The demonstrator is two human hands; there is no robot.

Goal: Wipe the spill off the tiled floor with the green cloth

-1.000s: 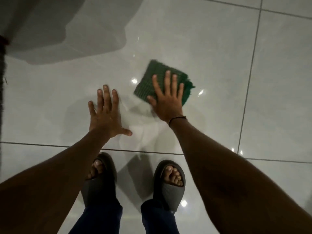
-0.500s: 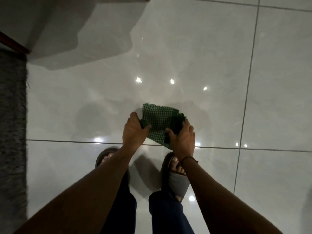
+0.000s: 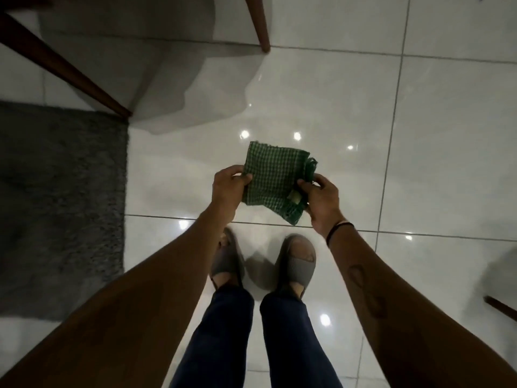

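The green checked cloth (image 3: 272,177) is folded into a square and held up in the air above the glossy white tiled floor (image 3: 436,152). My left hand (image 3: 228,189) pinches its left edge. My right hand (image 3: 321,201) grips its right edge, beside a small tag. No wet patch stands out on the tiles; only light glints and shadows show. My feet in grey slides (image 3: 296,261) stand just below the cloth.
A grey shaggy rug (image 3: 58,214) lies on the left. Two brown wooden furniture legs stand at the top, one at the left (image 3: 64,70) and one at the centre (image 3: 258,22), with a dark shadow between them. Another dark wooden piece (image 3: 500,306) pokes in at the right edge.
A second ago my right hand pressed the cloth flat on the floor and my left hand was spread on the tile. Both hands then took the cloth and lifted it; the view rose.
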